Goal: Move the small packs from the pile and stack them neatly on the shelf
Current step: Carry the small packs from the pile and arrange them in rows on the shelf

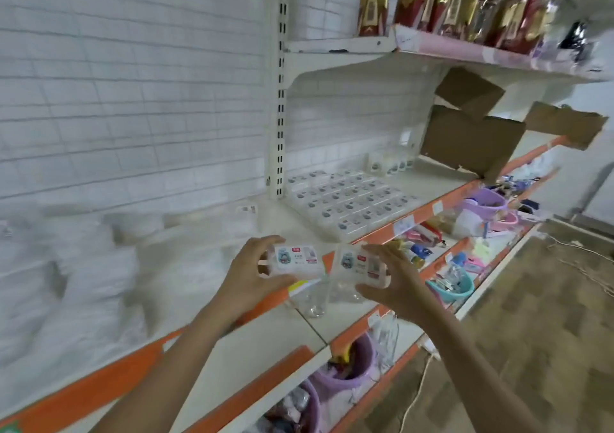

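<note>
Head view, item one: I log my left hand (247,274) gripping one small pack (296,261) between thumb and curled fingers, and my right hand (393,281) gripping a second pack (357,264), both carried in the air just in front of the orange-edged shelf (428,211). Item two: the neat layer of packs (349,200) already lying flat on that shelf, further right, well apart from both hands. Step judged as carry-to-shelf; next move calls for reaching right and setting each pack down square with the rows.

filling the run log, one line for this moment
left hand: holds pack | right hand: holds second pack | stacked rows: on shelf
</note>
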The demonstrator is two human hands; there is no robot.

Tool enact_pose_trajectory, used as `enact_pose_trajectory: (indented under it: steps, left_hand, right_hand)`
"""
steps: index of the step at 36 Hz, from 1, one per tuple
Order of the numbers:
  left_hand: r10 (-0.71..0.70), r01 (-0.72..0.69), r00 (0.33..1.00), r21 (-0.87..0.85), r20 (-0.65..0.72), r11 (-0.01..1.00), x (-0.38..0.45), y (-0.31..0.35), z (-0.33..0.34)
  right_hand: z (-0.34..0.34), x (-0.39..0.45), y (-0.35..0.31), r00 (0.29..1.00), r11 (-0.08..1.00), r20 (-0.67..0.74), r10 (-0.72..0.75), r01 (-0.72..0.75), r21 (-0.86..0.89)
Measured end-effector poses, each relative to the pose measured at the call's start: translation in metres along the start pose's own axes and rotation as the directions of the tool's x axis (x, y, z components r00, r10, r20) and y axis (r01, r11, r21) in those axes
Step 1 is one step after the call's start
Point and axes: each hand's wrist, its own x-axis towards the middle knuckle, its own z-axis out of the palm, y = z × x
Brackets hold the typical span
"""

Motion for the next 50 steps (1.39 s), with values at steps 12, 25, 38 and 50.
enact_pose_trajectory:
  steps: [12,25,38,50]
  left_hand:
    - [-0.029,0.024,0.999,0.129,0.039,0.991,0.034,0.033,0.176]
    - [-0.107,0.087,0.993,0.290,0.055,0.953,0.128,0.036,0.232]
    - [-0.080,0.078,0.997,0.420,-0.014,0.904,0.311,-0.020,0.237]
    - [-0.141,0.231,0.972,0.648,-0.188,0.726,0.428,-0.091,0.206]
  right_hand:
    - [-0.086,-0.037,0.143,0.999,0.999,0.009,0.047,-0.047,0.016]
    - [-0.120,0.024,0.212,0.998,0.999,0.064,0.016,-0.018,0.033]
    - [-0.111,0.218,0.270,0.982,0.996,0.175,-0.068,0.057,0.066]
    - [-0.079,0.378,0.311,0.934,0.995,0.343,-0.098,0.095,0.024]
